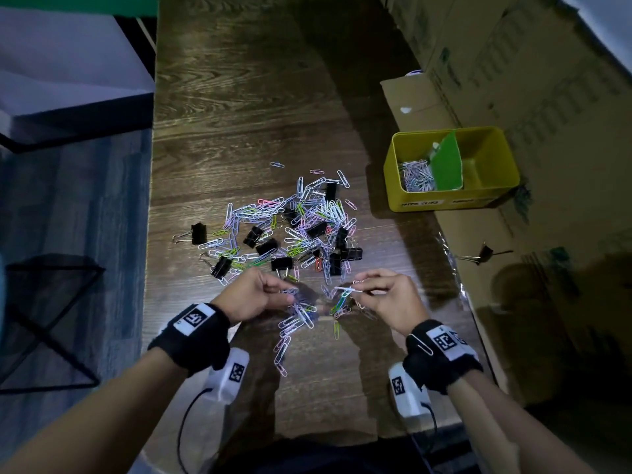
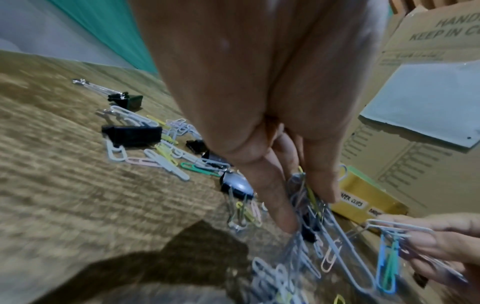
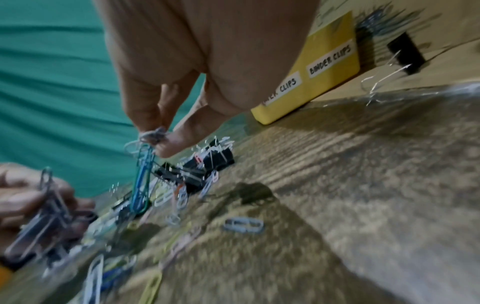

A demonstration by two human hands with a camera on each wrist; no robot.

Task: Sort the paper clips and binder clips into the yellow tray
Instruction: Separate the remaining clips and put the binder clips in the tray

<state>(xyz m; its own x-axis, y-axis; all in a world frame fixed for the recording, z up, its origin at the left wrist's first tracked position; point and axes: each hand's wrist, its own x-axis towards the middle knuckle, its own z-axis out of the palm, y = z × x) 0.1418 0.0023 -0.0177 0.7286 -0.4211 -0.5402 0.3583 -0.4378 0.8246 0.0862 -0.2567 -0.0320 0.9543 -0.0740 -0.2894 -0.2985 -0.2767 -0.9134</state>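
Note:
A heap of coloured paper clips point(image 1: 273, 220) mixed with black binder clips point(image 1: 266, 247) lies mid-table. My left hand point(image 1: 270, 292) pinches a tangled bunch of paper clips point(image 1: 297, 319) that hangs down to the table; its fingers point(image 2: 275, 197) show in the left wrist view. My right hand point(image 1: 372, 289) pinches a white clip with blue and green clips point(image 3: 141, 176) dangling from it. The yellow tray point(image 1: 444, 200) stands at the right, split by a green divider point(image 1: 446, 164); paper clips point(image 1: 415, 176) fill its left compartment, and the right one looks bare.
Cardboard boxes point(image 1: 530, 80) line the right side behind the tray. One binder clip point(image 1: 484, 253) lies on cardboard to the right. A lone binder clip point(image 1: 196, 233) sits at the heap's left. A black wire frame point(image 1: 44, 319) stands left of the table.

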